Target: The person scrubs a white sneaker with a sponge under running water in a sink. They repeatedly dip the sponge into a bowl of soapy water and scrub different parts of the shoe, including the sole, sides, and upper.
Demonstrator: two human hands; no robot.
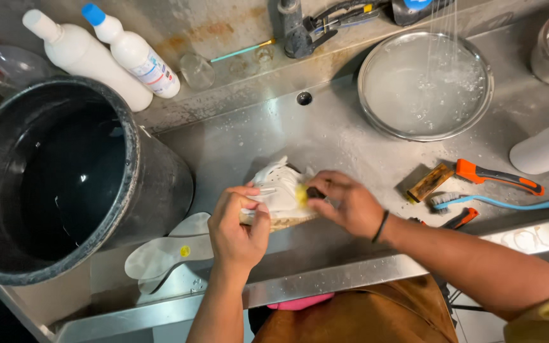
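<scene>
A white shoe [279, 187] with a tan sole lies in the middle of the steel sink [325, 136]. My left hand [237, 227] grips its near side from the left. My right hand [345, 202] presses a small yellow scrubber [301, 194] against the shoe's upper; the scrubber's handle is hidden under my fingers. A dark band sits on my right wrist.
A big black bucket [65, 184] of water fills the left. White insoles [166, 251] lie beside it. A glass bowl [424, 86] catches running water at back right. Brushes [497, 203] and an orange-handled tool [500, 178] lie right. White bottles [106, 60] stand at back left.
</scene>
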